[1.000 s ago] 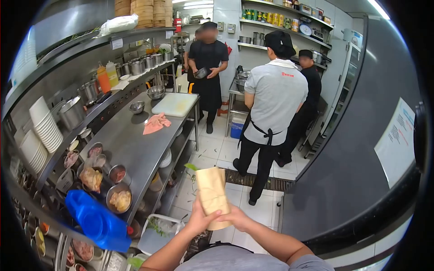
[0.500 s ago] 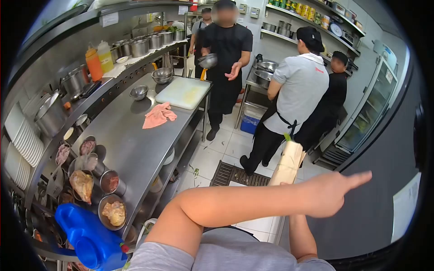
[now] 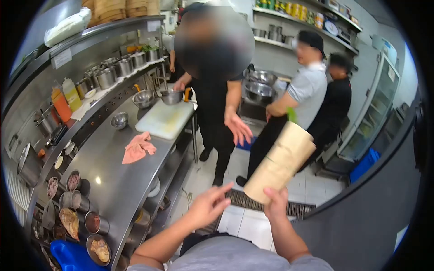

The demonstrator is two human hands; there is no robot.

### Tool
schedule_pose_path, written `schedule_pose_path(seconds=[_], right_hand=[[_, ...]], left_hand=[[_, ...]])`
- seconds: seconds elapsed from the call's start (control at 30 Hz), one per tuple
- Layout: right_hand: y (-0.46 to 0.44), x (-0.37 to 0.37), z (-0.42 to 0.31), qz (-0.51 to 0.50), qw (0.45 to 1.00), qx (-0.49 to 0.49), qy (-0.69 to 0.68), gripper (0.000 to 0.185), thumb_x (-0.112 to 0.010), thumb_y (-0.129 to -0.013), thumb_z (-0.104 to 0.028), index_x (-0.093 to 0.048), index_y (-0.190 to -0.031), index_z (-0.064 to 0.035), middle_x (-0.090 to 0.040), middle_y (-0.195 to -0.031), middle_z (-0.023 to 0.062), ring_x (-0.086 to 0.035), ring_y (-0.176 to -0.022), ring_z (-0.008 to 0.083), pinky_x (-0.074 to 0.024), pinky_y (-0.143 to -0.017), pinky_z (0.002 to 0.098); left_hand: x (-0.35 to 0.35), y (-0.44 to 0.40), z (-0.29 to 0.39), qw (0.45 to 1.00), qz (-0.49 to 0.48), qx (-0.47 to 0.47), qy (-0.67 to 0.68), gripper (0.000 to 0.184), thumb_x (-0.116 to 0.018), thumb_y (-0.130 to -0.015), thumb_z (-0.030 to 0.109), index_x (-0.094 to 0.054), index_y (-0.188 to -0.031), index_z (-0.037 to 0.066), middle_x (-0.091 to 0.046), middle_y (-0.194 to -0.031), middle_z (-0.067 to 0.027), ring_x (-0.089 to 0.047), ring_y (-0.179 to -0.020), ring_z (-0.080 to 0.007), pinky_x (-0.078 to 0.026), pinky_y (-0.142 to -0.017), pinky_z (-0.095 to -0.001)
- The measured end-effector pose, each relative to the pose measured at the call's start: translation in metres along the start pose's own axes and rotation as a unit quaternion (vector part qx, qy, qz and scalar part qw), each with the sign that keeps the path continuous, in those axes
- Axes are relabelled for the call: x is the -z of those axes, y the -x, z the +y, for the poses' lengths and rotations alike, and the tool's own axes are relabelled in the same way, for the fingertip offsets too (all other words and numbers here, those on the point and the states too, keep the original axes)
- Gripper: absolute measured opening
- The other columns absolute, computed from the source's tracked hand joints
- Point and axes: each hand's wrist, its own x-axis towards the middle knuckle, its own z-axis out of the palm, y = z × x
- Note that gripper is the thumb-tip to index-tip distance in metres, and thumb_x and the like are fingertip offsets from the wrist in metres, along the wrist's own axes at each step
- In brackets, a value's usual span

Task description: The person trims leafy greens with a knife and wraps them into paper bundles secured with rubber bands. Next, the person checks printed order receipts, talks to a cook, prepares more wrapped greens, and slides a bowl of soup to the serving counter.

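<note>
My right hand [image 3: 276,203] grips the lower end of a brown paper-wrapped bundle [image 3: 280,165], tilted up and to the right. A green leaf [image 3: 291,114] pokes out of its top; the rest of its contents is hidden. To the left of the bundle, my left hand [image 3: 210,205] is held in the air with the index finger stretched out and nothing in it. A co-worker in black stands facing me, one open hand [image 3: 237,126] reaching toward the bundle without touching it. The co-worker's other hand [image 3: 180,85] is at a metal bowl [image 3: 172,96] by the cutting board.
On the steel counter [image 3: 106,169] at left are a white cutting board [image 3: 165,119], a pink cloth [image 3: 138,148], a small metal bowl [image 3: 120,120] and several metal containers of raw meat. A blue jug [image 3: 74,257] is at lower left. Two more people stand behind; a dark grey surface [image 3: 361,198] borders the right.
My left arm has swung back from pointing across to the right. The paper bundle has come up into fuller view. The co-worker in black has stepped closer, lowering the bowl and extending a hand.
</note>
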Motion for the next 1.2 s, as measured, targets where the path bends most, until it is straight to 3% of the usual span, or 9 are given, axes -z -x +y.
schedule_pose_path(seconds=[0.2,0.37,0.5,0.6,0.67,0.83,0.93,1.03,1.2], right_hand=[[-0.013,-0.01,-0.081,0.044,0.923,0.376,0.062,0.065,-0.069,-0.077,-0.02,-0.044,-0.13,0.0073,-0.057,-0.122,0.0152,-0.056,-0.115,0.0256,-0.0465,-0.098,0.0405],[-0.043,-0.04,-0.113,0.154,0.939,0.304,0.048,0.059,-0.067,-0.079,-0.023,-0.047,-0.126,0.0081,-0.06,-0.115,0.0149,-0.06,-0.106,0.0237,-0.05,-0.091,0.0374],[-0.054,-0.094,-0.069,0.115,0.977,0.133,0.125,0.06,-0.069,-0.076,-0.022,-0.048,-0.125,0.007,-0.061,-0.113,0.0138,-0.062,-0.099,0.0235,-0.051,-0.088,0.0345],[-0.045,-0.115,-0.057,0.156,0.97,0.151,0.114,0.065,-0.07,-0.074,-0.021,-0.045,-0.127,0.008,-0.06,-0.115,0.0147,-0.062,-0.099,0.0244,-0.0513,-0.088,0.0357],[-0.037,-0.126,-0.069,0.173,0.943,0.227,0.171,0.066,-0.069,-0.075,-0.023,-0.044,-0.127,0.0086,-0.059,-0.116,0.0157,-0.062,-0.099,0.025,-0.0519,-0.087,0.0372],[-0.029,-0.149,-0.104,0.25,0.914,0.268,0.174,0.06,-0.066,-0.076,-0.02,-0.046,-0.125,0.0103,-0.059,-0.114,0.0191,-0.062,-0.101,0.0272,-0.0504,-0.089,0.037],[-0.032,-0.167,-0.086,0.298,0.867,0.328,0.226,0.056,-0.065,-0.079,-0.019,-0.047,-0.124,0.0096,-0.061,-0.112,0.0166,-0.064,-0.096,0.0244,-0.0532,-0.082,0.0349],[-0.015,-0.164,-0.082,0.316,0.879,0.309,0.179,0.056,-0.066,-0.078,-0.017,-0.048,-0.124,0.0086,-0.062,-0.111,0.0157,-0.064,-0.097,0.0239,-0.0517,-0.087,0.0346],[0.009,-0.164,-0.062,0.343,0.885,0.293,0.116,0.053,-0.067,-0.079,-0.013,-0.048,-0.124,0.0078,-0.062,-0.111,0.0154,-0.064,-0.097,0.0235,-0.0524,-0.085,0.0341]], left_hand=[[0.018,-0.07,-0.042,0.993,0.11,-0.016,-0.048,0.087,-0.076,-0.08,0.033,-0.029,-0.146,0.002,-0.048,-0.126,-0.0226,-0.051,-0.116,-0.0323,-0.044,-0.097,-0.0371],[-0.063,-0.157,-0.086,0.942,-0.014,0.127,0.311,0.124,-0.082,-0.072,0.043,0.003,-0.15,-0.002,-0.015,-0.152,-0.032,-0.016,-0.144,-0.0379,-0.021,-0.115,-0.0423],[0.03,-0.136,0.003,0.942,0.189,-0.268,0.067,0.07,-0.068,-0.078,0.007,-0.04,-0.142,0.001,-0.043,-0.125,-0.0211,-0.048,-0.116,-0.0333,-0.036,-0.103,-0.042],[0.058,-0.15,0.013,0.9,0.034,-0.434,-0.02,0.062,-0.056,-0.074,-0.009,-0.055,-0.133,0.009,-0.048,-0.109,-0.0126,-0.053,-0.097,-0.0256,-0.044,-0.086,-0.0391],[0.077,-0.15,0.03,0.913,-0.07,-0.4,0.038,0.065,-0.048,-0.069,-0.015,-0.059,-0.128,0.01,-0.05,-0.097,-0.0105,-0.053,-0.087,-0.0262,-0.043,-0.085,-0.0398],[0.089,-0.181,0.056,0.852,-0.004,-0.414,0.321,0.06,-0.048,-0.068,-0.016,-0.063,-0.121,0.007,-0.051,-0.092,-0.0113,-0.058,-0.086,-0.0295,-0.042,-0.089,-0.0428],[0.078,-0.176,0.044,0.88,-0.102,-0.457,0.086,0.053,-0.048,-0.064,-0.017,-0.068,-0.108,0.004,-0.055,-0.084,-0.0138,-0.061,-0.086,-0.0316,-0.048,-0.078,-0.0443],[0.089,-0.175,0.047,0.896,-0.023,-0.392,0.209,0.06,-0.048,-0.065,-0.015,-0.065,-0.118,0.009,-0.053,-0.082,-0.0141,-0.056,-0.076,-0.0324,-0.047,-0.065,-0.0402],[0.073,-0.158,0.04,0.861,-0.149,-0.476,0.1,0.06,-0.05,-0.068,-0.011,-0.062,-0.124,0.009,-0.054,-0.087,-0.0121,-0.055,-0.076,-0.0294,-0.044,-0.075,-0.0399]])
